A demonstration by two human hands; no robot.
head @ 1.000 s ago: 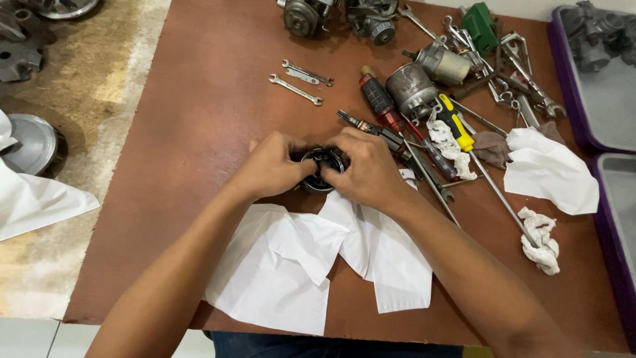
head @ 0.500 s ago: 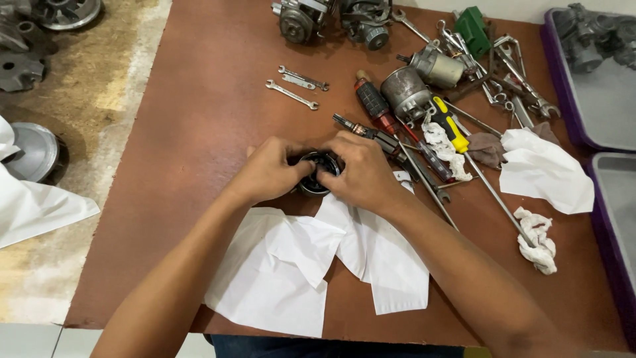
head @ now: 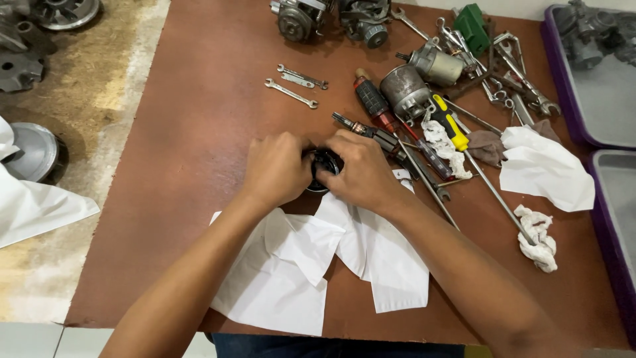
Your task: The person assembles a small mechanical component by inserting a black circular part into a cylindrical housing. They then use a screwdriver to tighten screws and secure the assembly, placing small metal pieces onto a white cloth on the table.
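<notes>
Gripping a small black round part [head: 324,169] between them, left hand [head: 278,169] and right hand [head: 361,172] have fingers closed on it (mostly hidden) over white paper [head: 298,265] on the tabletop [head: 199,132]

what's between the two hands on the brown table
In the head view, a small round black part sits between the left hand and right hand, gripped by both above white paper sheets.

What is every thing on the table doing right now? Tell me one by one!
Black round part: held between both hands, mostly hidden.
Left hand: closed around the part.
Right hand: closed around the part.
White sheets: flat, overlapping, under the wrists.
Two wrenches: lying flat, untouched.
Yellow screwdriver: lying among the tools.
White rag: crumpled.
Purple tray: holds grey metal parts.
</notes>
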